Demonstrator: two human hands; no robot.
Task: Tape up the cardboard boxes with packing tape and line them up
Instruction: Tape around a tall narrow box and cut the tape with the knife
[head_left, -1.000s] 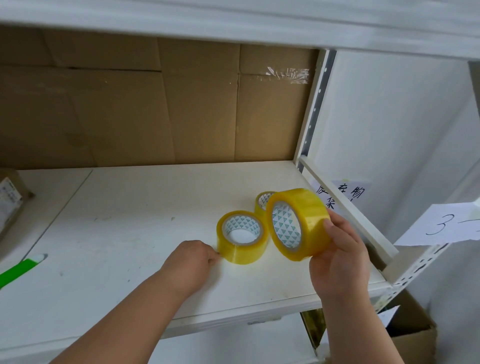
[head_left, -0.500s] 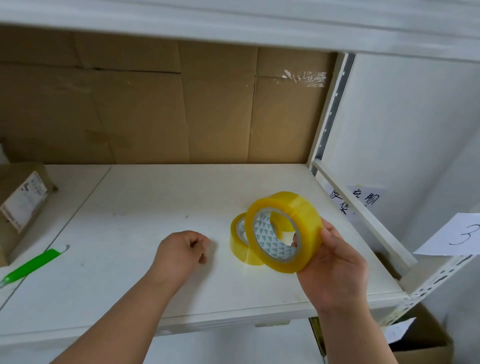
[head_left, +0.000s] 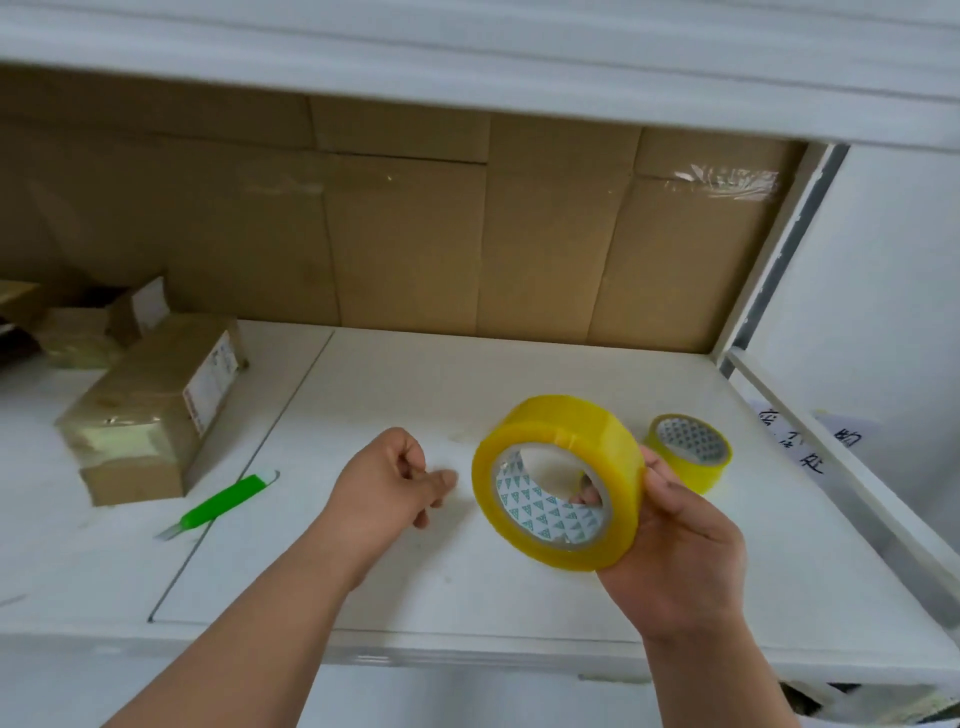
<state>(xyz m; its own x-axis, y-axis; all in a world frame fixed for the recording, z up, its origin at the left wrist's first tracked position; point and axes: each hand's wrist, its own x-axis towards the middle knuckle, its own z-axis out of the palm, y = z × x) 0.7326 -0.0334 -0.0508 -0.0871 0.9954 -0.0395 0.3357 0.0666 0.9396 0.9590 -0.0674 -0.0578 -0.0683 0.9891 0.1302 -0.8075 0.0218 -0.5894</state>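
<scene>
My right hand (head_left: 680, 561) grips a large yellow roll of packing tape (head_left: 558, 480) and holds it up above the white shelf (head_left: 467, 587), its core facing me, a fingertip showing through the hole. My left hand (head_left: 387, 480) hovers just left of the roll with fingers loosely curled and holds nothing. A smaller yellow tape roll (head_left: 688, 449) lies flat on the shelf behind the held one. A taped cardboard box (head_left: 150, 410) with a white label lies at the left.
A green-handled cutter (head_left: 218, 506) lies on the shelf between the box and my left hand. More small boxes (head_left: 78, 332) sit at the far left. Brown cardboard sheets (head_left: 415, 234) line the back. A white shelf post and rail (head_left: 769, 291) bound the right side.
The view has swung left, bringing the taped box and cutter into sight. My right hand lifted the big roll away from the smaller rolls and leftward; my left hand came off the shelf.
</scene>
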